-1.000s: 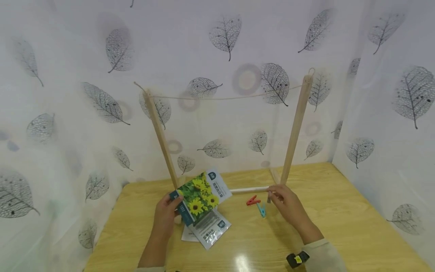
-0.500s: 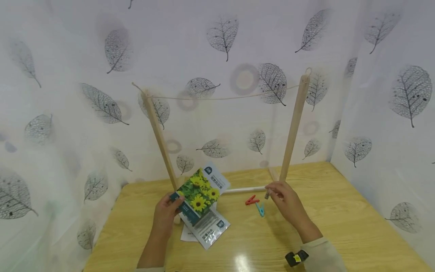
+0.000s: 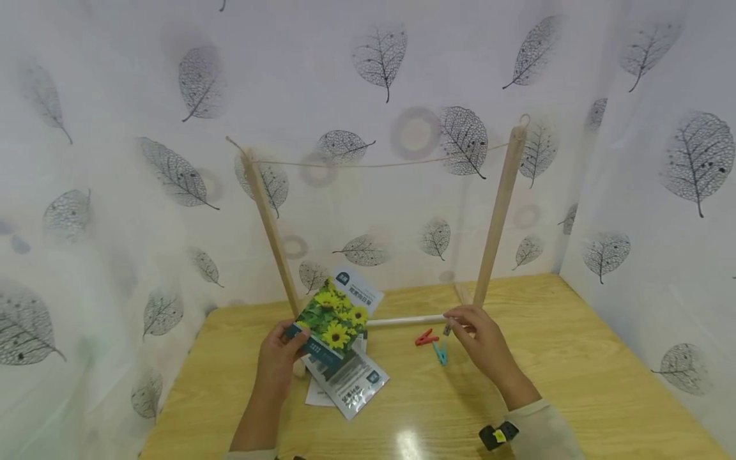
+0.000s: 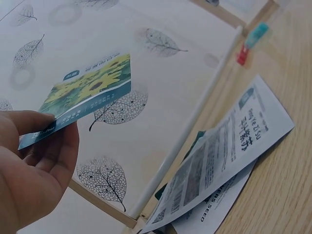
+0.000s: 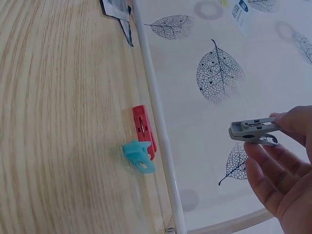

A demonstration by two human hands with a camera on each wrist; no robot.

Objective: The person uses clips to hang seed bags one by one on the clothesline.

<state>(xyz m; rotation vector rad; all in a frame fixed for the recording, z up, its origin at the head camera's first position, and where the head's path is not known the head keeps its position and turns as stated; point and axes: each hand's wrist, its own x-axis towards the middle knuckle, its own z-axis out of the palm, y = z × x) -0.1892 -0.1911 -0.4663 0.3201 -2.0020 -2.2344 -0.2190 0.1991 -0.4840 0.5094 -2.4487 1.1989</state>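
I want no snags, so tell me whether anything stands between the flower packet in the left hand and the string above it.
Nothing visible does: in the head view, only the leaf-print backdrop shows between the flower packet and the string.

Gray clothespin (image 3: 448, 328) partly covered by right hand (image 3: 483, 337), fine print on silver packet (image 3: 363, 387) unreadable, table (image 3: 586, 370) cut off at near edge

The yellow-flowered packet (image 3: 332, 317) has turned counterclockwise, its white end (image 3: 361, 294) now higher.
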